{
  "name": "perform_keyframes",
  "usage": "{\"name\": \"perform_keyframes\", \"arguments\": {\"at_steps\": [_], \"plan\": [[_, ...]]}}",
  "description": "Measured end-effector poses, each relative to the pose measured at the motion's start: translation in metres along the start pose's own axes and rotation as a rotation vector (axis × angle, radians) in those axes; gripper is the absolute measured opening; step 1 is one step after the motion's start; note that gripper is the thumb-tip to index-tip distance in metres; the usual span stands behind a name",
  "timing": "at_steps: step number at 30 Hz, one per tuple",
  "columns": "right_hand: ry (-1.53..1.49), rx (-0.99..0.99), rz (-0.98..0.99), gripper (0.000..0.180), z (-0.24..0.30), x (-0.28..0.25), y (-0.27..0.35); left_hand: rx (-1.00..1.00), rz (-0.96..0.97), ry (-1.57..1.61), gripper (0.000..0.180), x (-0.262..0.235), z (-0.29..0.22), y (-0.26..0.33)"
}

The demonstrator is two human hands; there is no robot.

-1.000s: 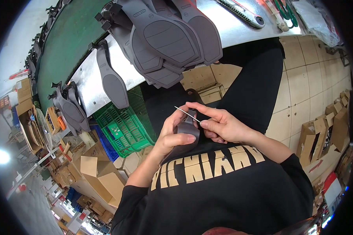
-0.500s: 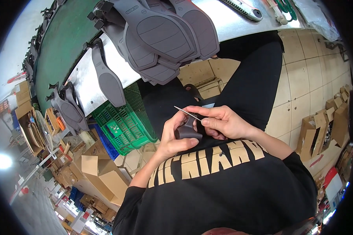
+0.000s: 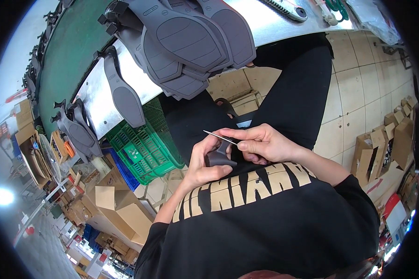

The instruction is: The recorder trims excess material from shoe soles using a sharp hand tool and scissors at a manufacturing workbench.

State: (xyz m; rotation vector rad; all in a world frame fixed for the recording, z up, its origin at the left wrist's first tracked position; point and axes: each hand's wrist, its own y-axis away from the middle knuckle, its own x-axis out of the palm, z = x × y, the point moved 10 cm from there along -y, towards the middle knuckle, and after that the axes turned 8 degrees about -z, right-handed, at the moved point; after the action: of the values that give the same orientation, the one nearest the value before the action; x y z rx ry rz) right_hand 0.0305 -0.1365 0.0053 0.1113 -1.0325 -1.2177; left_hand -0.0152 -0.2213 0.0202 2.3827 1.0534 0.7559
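Note:
In my lap, my left hand point(image 3: 204, 163) is closed around a small dark grey moulded piece point(image 3: 219, 158), with the thumb along its near side. My right hand point(image 3: 267, 143) pinches a slim pointed metal tool point(image 3: 221, 137), perhaps a thin blade, between thumb and forefinger. The tool slants up to the left over the grey piece, its tip close to my left fingers. Whether its edge touches the piece I cannot tell. Ahead, a pile of dark grey paddle-shaped moulded parts point(image 3: 189, 39) lies at the edge of the metal worktable point(image 3: 144, 86).
One more grey paddle-shaped part point(image 3: 127, 104) overhangs the table edge, with several others point(image 3: 79, 130) farther left. Below stands a green plastic crate point(image 3: 146, 156). A utility knife point(image 3: 291, 10) and green-handled scissors point(image 3: 337, 9) lie at the far right. Cardboard boxes point(image 3: 118, 211) stand left.
Both hands keep nearly the same hold and position. The whole view has shifted slightly, so the table and parts appear a little farther left and higher.

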Motion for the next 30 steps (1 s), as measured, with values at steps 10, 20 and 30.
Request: {"name": "perform_keyframes", "arguments": {"at_steps": [10,20,30], "plan": [[0.152,-0.027,-0.048,0.055,0.007,0.003,0.003,-0.057,-0.029,0.044,0.061,-0.003,0.011,-0.007],[0.035,0.038,-0.041,0.048,-0.002,-0.006,0.003,-0.036,0.009,0.007,0.052,-0.004,0.017,-0.01],[-0.023,0.088,0.011,0.045,-0.009,-0.009,0.004,-0.003,0.014,-0.086,0.053,0.004,0.009,-0.005]]}}
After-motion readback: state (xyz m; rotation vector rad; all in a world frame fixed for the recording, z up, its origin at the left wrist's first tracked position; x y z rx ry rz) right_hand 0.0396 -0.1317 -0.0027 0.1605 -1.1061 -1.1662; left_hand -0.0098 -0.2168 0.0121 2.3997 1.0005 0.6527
